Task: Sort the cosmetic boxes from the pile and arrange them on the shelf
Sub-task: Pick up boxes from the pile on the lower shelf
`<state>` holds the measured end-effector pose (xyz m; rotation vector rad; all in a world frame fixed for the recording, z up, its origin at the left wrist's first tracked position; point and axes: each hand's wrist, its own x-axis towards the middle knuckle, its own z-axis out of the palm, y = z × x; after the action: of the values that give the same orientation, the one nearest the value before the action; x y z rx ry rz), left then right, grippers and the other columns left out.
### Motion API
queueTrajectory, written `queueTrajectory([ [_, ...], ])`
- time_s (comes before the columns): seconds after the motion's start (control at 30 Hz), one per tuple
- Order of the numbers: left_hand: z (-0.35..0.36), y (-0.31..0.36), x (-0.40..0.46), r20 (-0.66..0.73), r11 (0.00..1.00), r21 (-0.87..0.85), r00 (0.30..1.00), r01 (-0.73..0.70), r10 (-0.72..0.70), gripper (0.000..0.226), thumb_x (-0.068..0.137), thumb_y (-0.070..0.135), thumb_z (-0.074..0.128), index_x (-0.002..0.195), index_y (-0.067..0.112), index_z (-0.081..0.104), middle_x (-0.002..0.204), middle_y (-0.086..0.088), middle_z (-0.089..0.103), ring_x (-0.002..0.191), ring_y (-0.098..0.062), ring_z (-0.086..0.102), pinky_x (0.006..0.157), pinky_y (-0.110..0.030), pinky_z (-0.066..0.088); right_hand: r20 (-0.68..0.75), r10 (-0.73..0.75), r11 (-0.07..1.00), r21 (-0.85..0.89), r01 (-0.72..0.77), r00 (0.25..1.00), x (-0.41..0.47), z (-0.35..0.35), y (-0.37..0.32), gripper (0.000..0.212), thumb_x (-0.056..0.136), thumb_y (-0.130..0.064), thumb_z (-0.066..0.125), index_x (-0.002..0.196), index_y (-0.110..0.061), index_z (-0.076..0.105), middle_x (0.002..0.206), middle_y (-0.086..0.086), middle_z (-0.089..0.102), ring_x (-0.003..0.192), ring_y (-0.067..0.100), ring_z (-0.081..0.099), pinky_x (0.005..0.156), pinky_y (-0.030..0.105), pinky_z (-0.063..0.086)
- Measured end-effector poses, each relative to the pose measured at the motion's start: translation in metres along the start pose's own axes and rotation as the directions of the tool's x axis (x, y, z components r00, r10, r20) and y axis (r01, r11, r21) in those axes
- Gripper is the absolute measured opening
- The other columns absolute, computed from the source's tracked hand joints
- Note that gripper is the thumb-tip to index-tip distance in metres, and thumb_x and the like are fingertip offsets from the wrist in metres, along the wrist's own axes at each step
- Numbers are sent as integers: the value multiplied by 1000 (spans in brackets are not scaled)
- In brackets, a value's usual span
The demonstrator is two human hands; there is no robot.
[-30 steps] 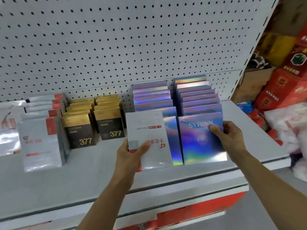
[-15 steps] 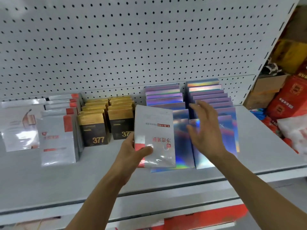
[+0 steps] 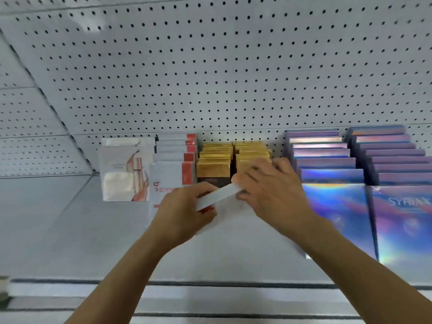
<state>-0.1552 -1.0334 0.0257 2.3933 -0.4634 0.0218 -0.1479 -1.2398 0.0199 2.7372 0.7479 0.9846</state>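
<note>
Both hands grip one white box (image 3: 218, 195) w/ red trim, tilted, just above the shelf (image 3: 70, 230), in front of the gold boxes (image 3: 214, 163). Left hand (image 3: 184, 213) clamps its lower-left end, right hand (image 3: 271, 190) pinches the upper-right end. White/red boxes (image 3: 173, 157) stand to the left, holographic boxes (image 3: 336, 206) to the right.

Gold boxes (image 3: 214, 168) stand between white boxes (image 3: 171, 174) left and holographic boxes (image 3: 336, 206) right.

We are seeing bright, even, nearly shadowless light; the shiny boxes (image 3: 339, 206) at right are glaring rainbow, the hands are blurring softly, and the pegboard (image 3: 210, 66) is bending at the edges.
</note>
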Motion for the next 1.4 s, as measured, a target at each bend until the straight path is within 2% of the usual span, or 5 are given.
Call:
queueTrajectory([
  [0.27, -68, -88, -11, -312, 965, -257, 940, 56, -138, 42, 77, 26, 79, 112, 32, 57, 105, 14, 63, 99, -8, 62, 77, -12, 50, 456, 343, 488, 660, -571, 821, 25, 31, -83, 18, 88, -38, 63, 99, -26, 55, 95, -12, 62, 85, 9, 58, 71, 23, 50],
  [0.53, -65, -137, 19, -149, 967, -246, 983, 70, -109, 41, 92, 14, 62, 130, 27, 54, 127, 24, 44, 119, -8, 44, 98, -25, 42, 684, 498, -185, 685, -705, 534, 32, 81, -152, 17, 86, -20, 69, 98, -13, 60, 95, 0, 71, 82, 14, 71, 69, 29, 59],
  [0.97, -55, -160, 39, -81, 998, -67, 997, 4, -9, 52, 91, 23, 62, 139, 22, 43, 145, 4, 42, 128, -16, 43, 108, -38, 40, 583, 628, 229, 495, -838, 515, 51, 105, -173, 37, 88, -15, 64, 117, -26, 43, 117, -3, 57, 103, 15, 59, 82, 30, 57],
  [1.17, -58, -165, 6, -79, 971, 223, 991, -87, 107, 65, 94, 39, 55, 151, 24, 26, 161, 6, 18, 149, -14, 3, 120, -38, 9, 521, 552, 603, 289, -744, 650, 49, 60, -190, 63, 92, -33, 59, 143, -22, 26, 145, 0, 34, 131, 21, 35, 103, 36, 39],
  [1.4, -74, -188, -99, -88, 961, 265, 990, -80, 107, 70, 88, 62, 41, 147, 27, 33, 156, 4, 33, 144, -19, 28, 118, -44, 20, 341, 550, 696, 316, -644, 762, 30, 16, -262, 49, 90, -41, 57, 133, -19, 49, 136, 4, 54, 123, 26, 53, 101, 43, 42],
])
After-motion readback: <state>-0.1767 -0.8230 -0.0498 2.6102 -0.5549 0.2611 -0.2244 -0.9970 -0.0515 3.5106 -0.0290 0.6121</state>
